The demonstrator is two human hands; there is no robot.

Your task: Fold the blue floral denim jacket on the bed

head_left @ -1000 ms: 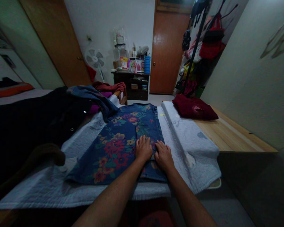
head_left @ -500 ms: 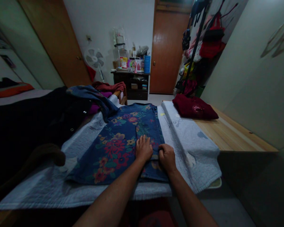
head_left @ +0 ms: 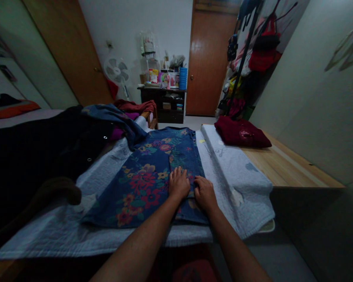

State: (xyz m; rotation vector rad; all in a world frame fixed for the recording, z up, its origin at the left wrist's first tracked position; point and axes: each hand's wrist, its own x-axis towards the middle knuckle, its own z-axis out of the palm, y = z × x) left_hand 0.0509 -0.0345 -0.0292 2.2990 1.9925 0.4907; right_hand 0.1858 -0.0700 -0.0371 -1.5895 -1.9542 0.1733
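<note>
A dark blue garment with red and yellow flowers [head_left: 142, 182] lies spread on a pale quilted cover [head_left: 235, 172], its right part folded over toward the middle. My left hand [head_left: 179, 183] rests flat on the folded part, fingers stretched forward and slightly apart. Beside it, at the garment's right edge, my right hand [head_left: 205, 192] lies palm down on the cloth with its fingers bent loosely, apart from the left one. Neither hand has a visible grip on the fabric. The garment's left sleeve [head_left: 114, 117] stretches toward the dark clothing.
Black clothing [head_left: 47, 152] is heaped at the left. A folded maroon garment [head_left: 242, 133] sits on the wooden board [head_left: 285, 164] at the right. Farther back stand a white fan [head_left: 117, 72], a dark cabinet [head_left: 161, 105] and a brown door [head_left: 207, 62].
My right hand has shifted slightly left onto the garment's edge, and its fingers have loosened from a closed pose. My left hand has stayed nearly still.
</note>
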